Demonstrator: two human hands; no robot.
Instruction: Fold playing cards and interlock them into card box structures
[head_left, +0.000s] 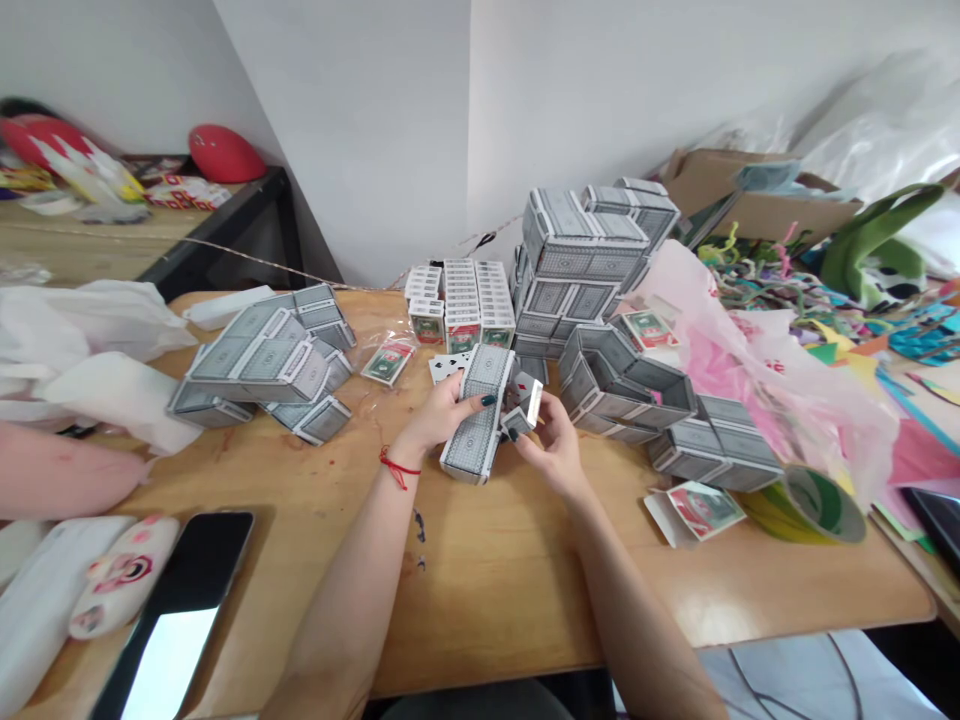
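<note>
Gripping the block (478,420) at mid-table, the left hand (439,415) is resting its thumb across the top face, the other fingers lying mostly hidden behind; a red bracelet (400,468) is circling the wrist. The right hand (556,452) is pinching small cards (521,402) between thumb and fingers, just right of the block. Loose cards (445,369) are lying just beyond it; boxed decks (461,300) are standing in rows farther off. A card pile (259,350) is occupying the left of the table (487,580), a taller stack (585,250) the far right. An open box (697,510) and yellow tape (795,515) are lying right; a phone (187,600) is lying near left.
</note>
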